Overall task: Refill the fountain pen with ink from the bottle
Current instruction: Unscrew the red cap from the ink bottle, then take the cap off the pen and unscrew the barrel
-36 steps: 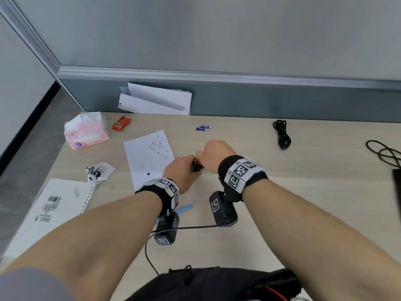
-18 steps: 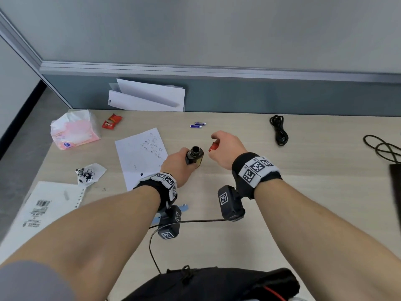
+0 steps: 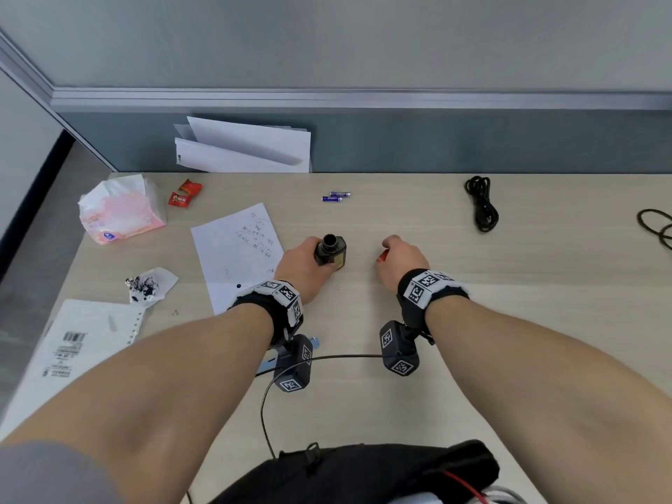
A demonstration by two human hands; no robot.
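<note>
A small dark ink bottle [image 3: 330,251] with a gold label stands on the wooden desk, its round mouth uncovered. My left hand [image 3: 303,271] grips it from the left side. My right hand [image 3: 400,261] rests on the desk to the right of the bottle, fingers closed around the red cap [image 3: 383,256], of which only a sliver shows. A light blue pen-like object [image 3: 269,363] lies on the desk near me, mostly hidden under my left wrist device.
A written sheet [image 3: 236,249] lies just left of the bottle. An ink-stained tissue [image 3: 147,285], a pink tissue pack [image 3: 122,209], red sweets [image 3: 183,194], two batteries [image 3: 335,196] and a coiled black cable [image 3: 482,203] sit around. A black bag [image 3: 363,474] lies at the near edge.
My right hand unscrewed the red cap, lifted it off the bottle and carried it to the right, down to the desk. My left hand kept hold of the bottle.
</note>
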